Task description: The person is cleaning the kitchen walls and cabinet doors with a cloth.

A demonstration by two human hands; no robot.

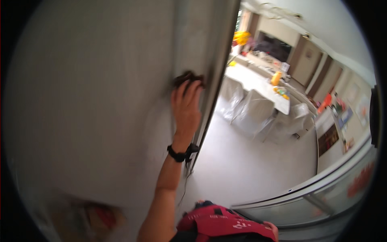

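Dark brown wad point(188, 75), soft-looking and blurred, sits against the grey panel point(100, 101), up near its right-hand edge, under the fingers of my left hand point(187, 107). Nearest to me is my red garment point(217, 226) with white markings, at the bottom of the view. A bit of skin shows at its right edge, which I take to be my right hand point(272, 230); too little of it shows for me to tell whether it is closed or holding anything. My left forearm point(163, 201) reaches up from the lower edge, with a black watch point(177, 154) on the wrist. The back of that hand faces me, its fingers side by side and closed over the wad's lower part; my thumb and palm are hidden.

Just beside the watch is a small black fitting, and a thin dark cord point(184, 189) hangs below it. At lower left a brown box with something red in it is too blurred to make out. At lower right curves a metal-framed glass panel point(298, 207). Past the panel's edge the pale floor point(250, 169) runs to plastic-covered chairs point(252, 111) at a white table point(256, 78) bearing an orange-yellow bottle point(276, 78). Farthest off, a dark screen point(274, 45) hangs on the wall.
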